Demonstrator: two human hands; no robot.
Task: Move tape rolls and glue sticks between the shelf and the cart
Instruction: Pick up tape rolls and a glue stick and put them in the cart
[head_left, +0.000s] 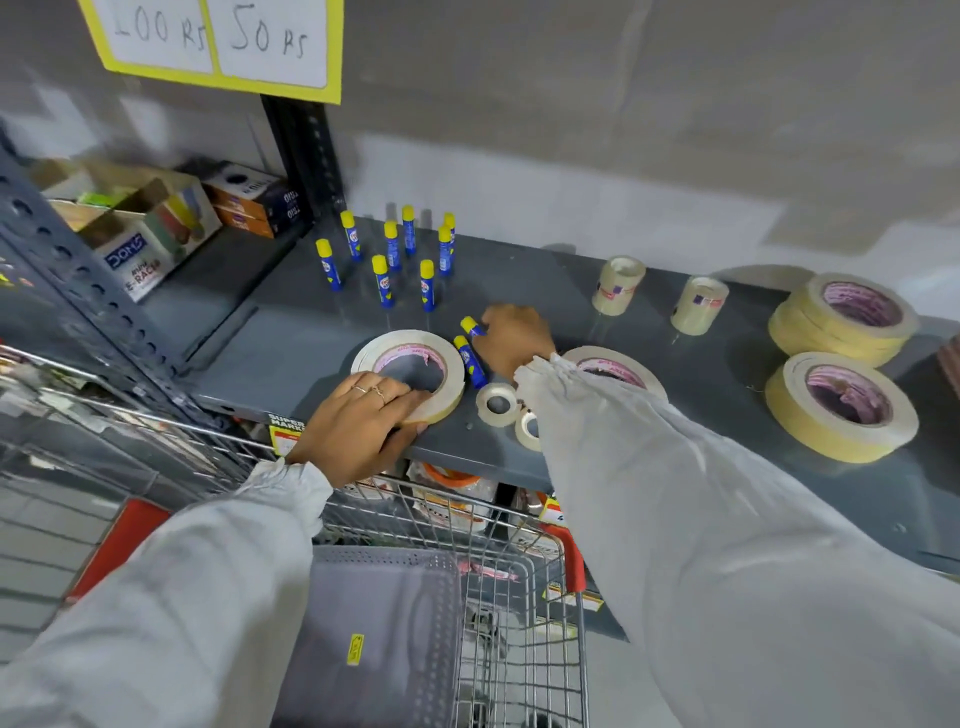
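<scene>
Left hand (363, 421) fingers clamp tape roll (408, 374) at shelf (291, 343) edge; right hand (514, 338) fingers close on glue stick (470, 326). Advice: lift both clear before swinging to cart (519, 597).

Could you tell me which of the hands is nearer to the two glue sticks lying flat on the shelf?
Right. The right hand touches the lying glue sticks from their right side; the left hand sits nearer the shelf's front edge, gripping the wide tape roll.

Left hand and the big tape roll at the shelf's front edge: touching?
Touching. The head view shows the left hand laid over the tape roll's near rim, fingers reaching into its hole.
</scene>
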